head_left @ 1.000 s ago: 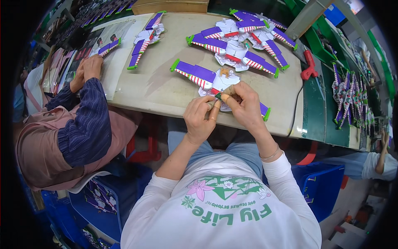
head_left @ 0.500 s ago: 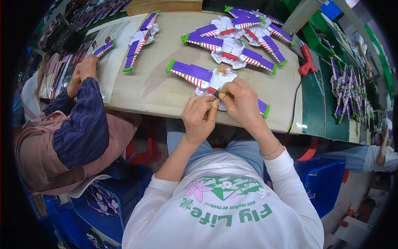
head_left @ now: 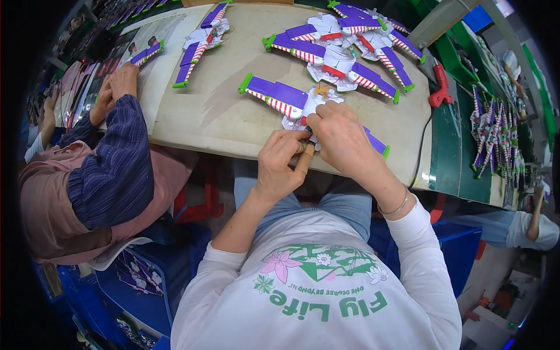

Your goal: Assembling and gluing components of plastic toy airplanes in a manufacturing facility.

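Note:
Both hands meet at the middle of a toy wing set (head_left: pixel 274 95) with purple panels, red-and-white striped edges and green tips, lying at the table's near edge. My left hand (head_left: pixel 283 160), with tan covers on some fingers, pinches what looks like a small green circuit board (head_left: pixel 310 129), mostly hidden. My right hand (head_left: pixel 345 140) bends over the wing's white centre, its fingers closed and their tips hidden, so what they grip does not show. A small tan piece (head_left: pixel 321 89) sits on the white part just beyond.
Several similar wing sets (head_left: pixel 341 58) are heaped at the back right; another (head_left: pixel 201 46) lies at the left. A red glue gun (head_left: pixel 440 87) with a black cord is at the right edge. On the left, a co-worker's hands (head_left: pixel 119 87) hold another wing. Blue bins (head_left: pixel 455 248) stand below.
My right hand has turned over, its back now covering the wing's centre and hiding its fingertips. The circuit board shows less. The whole view has shifted slightly.

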The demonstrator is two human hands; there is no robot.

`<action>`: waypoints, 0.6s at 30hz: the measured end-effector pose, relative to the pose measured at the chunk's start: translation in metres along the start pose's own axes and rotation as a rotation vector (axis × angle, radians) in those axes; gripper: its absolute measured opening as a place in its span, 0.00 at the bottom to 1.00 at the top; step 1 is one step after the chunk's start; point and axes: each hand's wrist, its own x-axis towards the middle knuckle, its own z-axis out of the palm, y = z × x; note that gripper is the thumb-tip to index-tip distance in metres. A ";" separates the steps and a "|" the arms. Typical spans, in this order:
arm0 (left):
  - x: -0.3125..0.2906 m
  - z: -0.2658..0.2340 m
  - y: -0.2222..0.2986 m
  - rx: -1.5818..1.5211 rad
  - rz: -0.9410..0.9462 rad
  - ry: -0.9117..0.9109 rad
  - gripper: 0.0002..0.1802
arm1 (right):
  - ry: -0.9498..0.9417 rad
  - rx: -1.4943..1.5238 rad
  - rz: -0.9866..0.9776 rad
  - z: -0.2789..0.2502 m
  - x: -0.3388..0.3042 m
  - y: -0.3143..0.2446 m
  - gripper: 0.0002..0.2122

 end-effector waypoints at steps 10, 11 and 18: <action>0.073 -0.049 -0.046 0.481 0.241 -0.119 0.26 | -0.035 0.152 0.031 -0.004 0.002 0.011 0.04; 0.079 -0.054 -0.056 0.465 0.214 -0.261 0.32 | -0.123 0.213 0.067 -0.005 0.003 0.021 0.04; 0.065 -0.072 -0.051 0.285 0.114 -0.664 0.37 | 0.193 0.348 0.260 -0.015 -0.034 0.116 0.23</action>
